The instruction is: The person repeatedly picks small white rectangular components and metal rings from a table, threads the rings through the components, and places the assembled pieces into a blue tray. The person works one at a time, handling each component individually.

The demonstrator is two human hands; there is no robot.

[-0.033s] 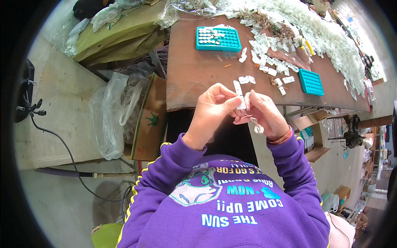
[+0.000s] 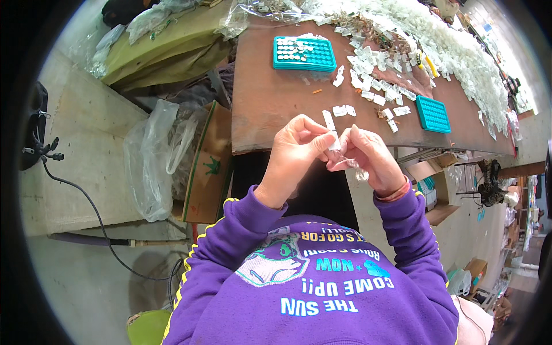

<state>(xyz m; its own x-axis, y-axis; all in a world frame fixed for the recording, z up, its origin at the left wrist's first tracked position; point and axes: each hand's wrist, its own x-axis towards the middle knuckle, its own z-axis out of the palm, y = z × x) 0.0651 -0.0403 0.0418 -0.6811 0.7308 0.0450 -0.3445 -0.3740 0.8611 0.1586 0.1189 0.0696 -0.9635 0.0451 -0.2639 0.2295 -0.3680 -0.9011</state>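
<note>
Teal trays: two (image 2: 303, 53); both hands (image 2: 336, 152) pinch one white strip (image 2: 329, 122).

A brown worktable (image 2: 270, 109) spans the far side. On it, a teal tray (image 2: 304, 53) sits at far centre and a smaller teal tray (image 2: 432, 114) lies to the right. A heap of white plastic pieces (image 2: 454, 40) covers its far right. At left, a clear plastic bag (image 2: 152, 161) leans against a cardboard box (image 2: 204, 172). A black cable (image 2: 92, 213) crosses the concrete floor (image 2: 86, 172).
</note>
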